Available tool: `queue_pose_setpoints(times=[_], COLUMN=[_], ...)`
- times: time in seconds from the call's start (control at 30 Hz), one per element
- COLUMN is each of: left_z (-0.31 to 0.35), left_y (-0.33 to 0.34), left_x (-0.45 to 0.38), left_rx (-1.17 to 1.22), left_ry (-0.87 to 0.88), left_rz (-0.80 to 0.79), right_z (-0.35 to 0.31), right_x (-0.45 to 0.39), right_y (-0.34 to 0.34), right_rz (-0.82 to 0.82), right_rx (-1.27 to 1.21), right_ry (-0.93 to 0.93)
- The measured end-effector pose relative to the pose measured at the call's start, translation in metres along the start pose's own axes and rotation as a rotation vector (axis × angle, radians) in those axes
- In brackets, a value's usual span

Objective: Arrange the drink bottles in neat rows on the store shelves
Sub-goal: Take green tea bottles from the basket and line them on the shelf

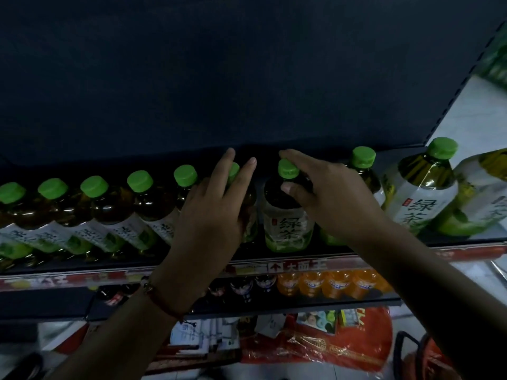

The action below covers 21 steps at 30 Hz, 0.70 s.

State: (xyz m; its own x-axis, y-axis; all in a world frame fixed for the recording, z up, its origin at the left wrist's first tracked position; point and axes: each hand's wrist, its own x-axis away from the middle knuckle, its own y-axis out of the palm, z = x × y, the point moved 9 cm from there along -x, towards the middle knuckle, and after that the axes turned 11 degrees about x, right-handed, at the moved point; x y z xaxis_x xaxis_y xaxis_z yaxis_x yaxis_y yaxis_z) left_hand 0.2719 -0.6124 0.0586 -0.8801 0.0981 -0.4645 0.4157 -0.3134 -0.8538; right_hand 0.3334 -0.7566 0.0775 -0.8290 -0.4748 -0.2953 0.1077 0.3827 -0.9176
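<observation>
A row of green-capped tea bottles with white and green labels runs along the dark shelf (274, 255). My left hand (211, 209) lies with straight fingers against the side of one bottle (251, 215), most of which it hides. Just to the right stands a middle bottle (288, 215). My right hand (329, 198) curls round its neck, thumb in front and fingers behind the green cap. Several more bottles (109, 212) line up to the left. Others stand to the right (425, 193).
A red price strip (274, 267) fronts the shelf. Below it a lower shelf holds orange drink bottles (334, 283) and dark bottles (241, 286). On the floor lie red packaging (315, 344) and cartons. The shelf's back panel (219, 78) is dark blue.
</observation>
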Motion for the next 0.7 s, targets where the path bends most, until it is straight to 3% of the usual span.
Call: queue_pose_setpoints(times=[0.1,0.2,0.37,0.53,0.7], left_z=[0.007,0.031,0.065,0.063,0.061], left_y=[0.0,-0.004,0.025,0.05,0.054], left_x=[0.002,0.001,0.001,0.004,0.003], left_rx=[-0.016,0.021,0.134,0.088,0.017], left_ry=[-0.022,0.024,0.036,-0.068,-0.065], left_rz=[0.029,0.089,0.014,0.006,0.012], right_z=[0.001,0.008,0.058,0.1,0.098], right_x=[0.004,0.015,0.045,0.039,0.043], right_y=[0.005,-0.001,-0.058,-0.014,-0.006], right_rz=[0.035,0.061,0.466,0.162,0.203], right_rx=[-0.022,-0.216,-0.236,-0.324,-0.319], right_ry=[0.007,0.037,0.21,0.354,0.33])
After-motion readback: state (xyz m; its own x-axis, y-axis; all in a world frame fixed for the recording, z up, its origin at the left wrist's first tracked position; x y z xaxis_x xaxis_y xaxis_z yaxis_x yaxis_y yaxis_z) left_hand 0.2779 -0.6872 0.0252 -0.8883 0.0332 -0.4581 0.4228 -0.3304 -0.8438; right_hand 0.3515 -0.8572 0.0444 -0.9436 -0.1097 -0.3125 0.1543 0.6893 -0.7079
